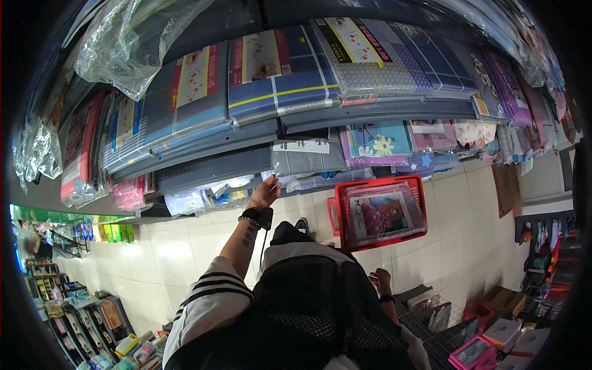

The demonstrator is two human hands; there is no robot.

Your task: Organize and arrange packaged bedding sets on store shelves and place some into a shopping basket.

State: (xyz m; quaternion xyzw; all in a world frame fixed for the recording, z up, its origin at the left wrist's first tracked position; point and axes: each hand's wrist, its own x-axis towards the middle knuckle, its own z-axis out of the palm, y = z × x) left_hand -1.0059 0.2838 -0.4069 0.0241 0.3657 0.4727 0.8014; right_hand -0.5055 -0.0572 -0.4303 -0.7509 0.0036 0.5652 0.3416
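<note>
My left hand [265,191] reaches up to a lower shelf and touches the near left edge of a grey packaged textile [305,160] in clear plastic; whether the fingers grip it is unclear. A white label with writing lies on that pack. My right hand [381,280] hangs low by my body at the right, its fingers slightly curled, with nothing visible in it. A red plastic basket [422,199] stands in front of me, to the right of my left hand, holding a flat plastic-wrapped pack [381,215] with a picture insert.
Plaid packaged bedding [296,90] lines the upper shelf, whose grey edge [379,115] runs above my left hand. Clear plastic [129,51] hangs at upper left. A wire rack [428,333] with boxes stands at lower right, a goods rack [88,323] at lower left. Another person [44,247] is far left.
</note>
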